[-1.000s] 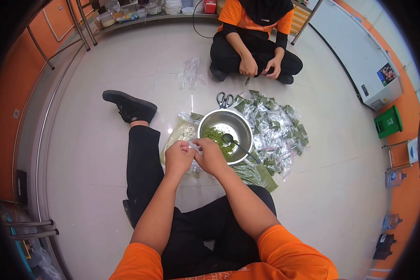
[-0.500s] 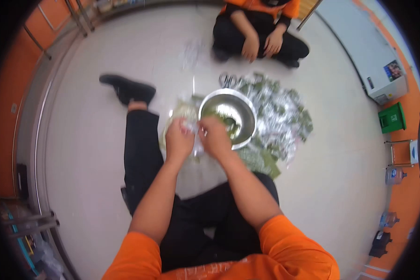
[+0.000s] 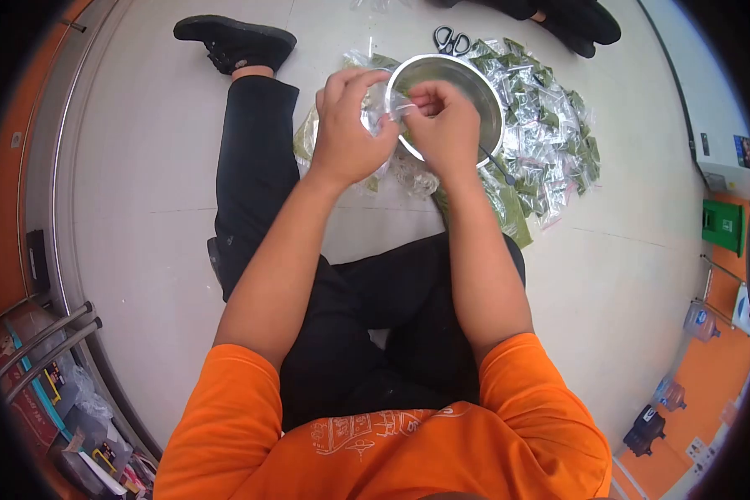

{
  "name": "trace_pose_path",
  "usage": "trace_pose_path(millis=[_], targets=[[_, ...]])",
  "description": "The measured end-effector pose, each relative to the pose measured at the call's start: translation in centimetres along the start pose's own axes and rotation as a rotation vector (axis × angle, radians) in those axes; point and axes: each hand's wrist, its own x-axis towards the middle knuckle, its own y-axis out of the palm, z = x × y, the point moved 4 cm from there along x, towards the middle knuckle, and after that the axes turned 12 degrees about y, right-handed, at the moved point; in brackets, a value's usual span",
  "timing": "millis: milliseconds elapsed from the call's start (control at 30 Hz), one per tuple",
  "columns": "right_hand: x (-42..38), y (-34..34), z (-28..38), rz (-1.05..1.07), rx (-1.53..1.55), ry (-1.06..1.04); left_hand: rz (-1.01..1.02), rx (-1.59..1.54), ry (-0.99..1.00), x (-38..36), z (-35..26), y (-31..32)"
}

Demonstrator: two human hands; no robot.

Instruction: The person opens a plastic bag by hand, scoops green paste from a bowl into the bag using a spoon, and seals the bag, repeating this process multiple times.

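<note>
Both hands are at the near left side of a round steel bowl (image 3: 497, 112). My left hand (image 3: 346, 129) has its fingers curled round a small clear plastic bag (image 3: 377, 102). The thumb and fingertips of my right hand (image 3: 448, 133) pinch the bag's edge, over the bowl's rim. Something greenish shows inside the bowl, but my right hand hides much of it. A thin dark-handled utensil (image 3: 498, 167) leans out over the near right rim. Partly under my left hand lies more clear plastic (image 3: 307, 137).
Many small clear packets with green contents (image 3: 550, 125) are heaped right of the bowl. Black-handled scissors (image 3: 452, 40) lie behind it. Crumpled clear plastic (image 3: 417, 179) is on the floor in front. Another person's dark-clad legs and shoe (image 3: 579, 25) show at the far edge.
The view has tilted down and shifted, so the bowl and hands sit higher in it. The left hand's fingers have spread wider round the bag. The dark utensil handle now shows at the rim.
</note>
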Motion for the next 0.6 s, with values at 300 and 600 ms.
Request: trace_pose_path(millis=[300, 600], targets=[[0.8, 0.3, -2.7, 0.382, -0.088, 0.215, 0.387, -0.098, -0.003, -1.3, 0.4, 1.5], [2.2, -9.9, -4.0, 0.249, -0.380, 0.203, 0.318, -0.293, -0.438, -2.1, 4.4, 2.6]])
